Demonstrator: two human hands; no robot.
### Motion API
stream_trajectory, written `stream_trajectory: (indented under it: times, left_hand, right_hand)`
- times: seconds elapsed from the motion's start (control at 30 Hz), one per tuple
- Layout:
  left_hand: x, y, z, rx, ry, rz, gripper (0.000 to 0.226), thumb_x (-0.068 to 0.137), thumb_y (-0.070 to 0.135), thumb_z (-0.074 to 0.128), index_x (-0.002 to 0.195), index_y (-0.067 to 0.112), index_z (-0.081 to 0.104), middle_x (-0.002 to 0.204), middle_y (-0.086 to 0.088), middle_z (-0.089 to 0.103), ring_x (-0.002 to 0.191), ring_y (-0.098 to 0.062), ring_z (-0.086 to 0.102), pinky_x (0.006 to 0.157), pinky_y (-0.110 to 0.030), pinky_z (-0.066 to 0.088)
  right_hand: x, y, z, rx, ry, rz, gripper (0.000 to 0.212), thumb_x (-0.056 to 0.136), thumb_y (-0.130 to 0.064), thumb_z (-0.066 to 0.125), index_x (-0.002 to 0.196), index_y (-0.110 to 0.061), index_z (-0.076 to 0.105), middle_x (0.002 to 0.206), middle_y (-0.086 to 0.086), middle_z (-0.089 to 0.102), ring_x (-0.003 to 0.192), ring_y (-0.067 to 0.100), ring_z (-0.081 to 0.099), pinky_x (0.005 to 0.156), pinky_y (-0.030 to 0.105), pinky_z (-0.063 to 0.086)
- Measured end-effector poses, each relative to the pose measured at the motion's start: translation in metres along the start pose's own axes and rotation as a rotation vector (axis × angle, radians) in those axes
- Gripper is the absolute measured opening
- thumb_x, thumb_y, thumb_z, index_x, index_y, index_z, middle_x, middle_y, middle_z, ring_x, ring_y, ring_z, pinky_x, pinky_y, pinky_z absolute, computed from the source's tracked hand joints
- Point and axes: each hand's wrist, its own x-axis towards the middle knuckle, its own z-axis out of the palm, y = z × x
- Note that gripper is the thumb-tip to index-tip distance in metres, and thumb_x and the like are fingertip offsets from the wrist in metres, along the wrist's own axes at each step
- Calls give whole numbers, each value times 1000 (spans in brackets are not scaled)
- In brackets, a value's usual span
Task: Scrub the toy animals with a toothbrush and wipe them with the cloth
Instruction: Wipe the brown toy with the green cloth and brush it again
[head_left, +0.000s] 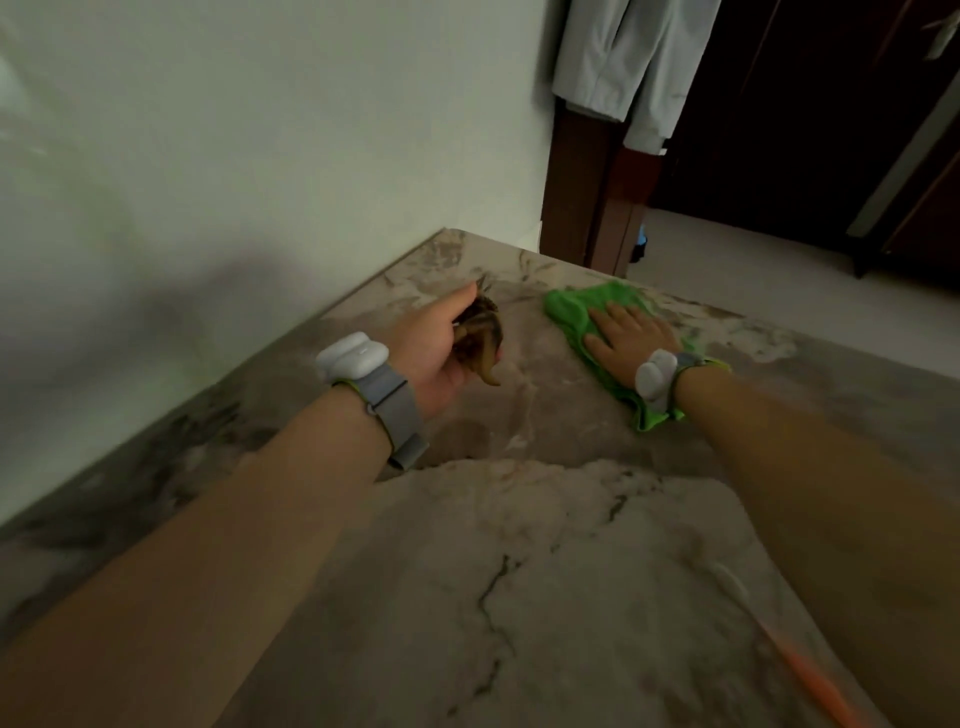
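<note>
My left hand grips a brown, dark-striped toy animal just above the marble table, its tail or leg pointing down toward me. To the right, a green cloth lies flat on the table. My right hand rests on the cloth with its fingers straight and spread. An orange, blurred object, possibly the toothbrush, lies near the table's right front edge. Both wrists wear grey bands with white devices.
The marble table runs along a pale wall on the left. Its far edge ends near a brown door frame. Light clothing hangs beyond it, above a pale floor.
</note>
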Motion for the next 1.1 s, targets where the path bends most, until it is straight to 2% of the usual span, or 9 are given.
stream_trajectory:
  times: [0.1, 0.23, 0.43, 0.53, 0.7, 0.83, 0.9, 1.03, 1.1]
  left_hand:
    - [-37, -5, 7, -11, 4, -37, 25, 102, 26, 53, 105, 1, 53, 81, -16, 57, 63, -22, 57, 45, -26, 51]
    - [-84, -10, 8, -41, 21, -60, 34, 97, 26, 62, 119, 0, 56, 99, -19, 61, 72, -26, 62, 49, -30, 53]
    - [-156, -13, 7, -15, -8, -39, 37, 98, 27, 60, 125, 1, 55, 93, -15, 60, 70, -24, 62, 48, -28, 53]
    - [-188, -15, 6, -10, -27, -22, 33, 99, 26, 59, 120, 1, 54, 88, -15, 60, 68, -24, 61, 48, -27, 53]
    - [-217, -18, 4, -26, -20, -37, 33, 98, 24, 60, 120, 0, 56, 88, -15, 61, 69, -23, 62, 48, -27, 54]
    - [-227, -23, 1, -32, -24, -71, 35, 98, 25, 61, 123, 0, 56, 89, -13, 62, 71, -23, 63, 48, -26, 54]
    - [-224, -25, 1, -34, -18, -82, 39, 98, 26, 60, 126, 0, 56, 90, -13, 62, 72, -22, 62, 48, -26, 55]
    - [-211, -32, 4, -22, -20, -115, 33, 99, 28, 59, 117, 0, 57, 88, -13, 63, 70, -21, 62, 49, -25, 55]
    - [-201, -34, 6, -23, -17, -129, 35, 98, 28, 60, 118, 0, 57, 90, -14, 64, 70, -21, 62, 48, -25, 55]
  right_hand:
    - [-60, -50, 0, 16, -26, -70, 67, 100, -64, 16, 159, -32, 9, 168, -2, 5, 154, 24, 5, 124, 44, 7]
    - [-139, -132, 4, 38, -40, -210, 68, 100, -63, 15, 159, -31, 8, 168, -2, 3, 154, 25, -1, 124, 46, 3]
    - [-250, -222, 12, 54, -41, -360, 69, 100, -64, 13, 160, -29, 9, 168, 2, 5, 154, 27, -2, 124, 46, -3]
    - [-290, -244, 15, 49, -50, -391, 69, 100, -63, 15, 159, -27, 11, 167, 4, 8, 154, 29, -1, 123, 46, -3]
    - [-331, -260, 20, 24, -57, -432, 69, 102, -62, 16, 160, -24, 15, 167, 3, 7, 154, 27, -3, 122, 45, -6]
    - [-341, -244, 25, 54, -22, -481, 69, 100, -64, 18, 159, -28, 15, 167, 1, 10, 154, 25, 1, 124, 45, -2]
    - [-337, -229, 24, 55, -13, -458, 69, 100, -64, 19, 159, -30, 14, 167, 0, 10, 154, 24, 2, 124, 44, -1]
    - [-312, -190, 17, 40, -23, -371, 69, 100, -64, 19, 159, -30, 10, 168, 0, 7, 154, 24, 1, 124, 45, 2]
    - [-294, -167, 15, 52, -24, -311, 68, 100, -65, 20, 159, -31, 11, 167, -1, 8, 154, 24, 2, 124, 45, 3]
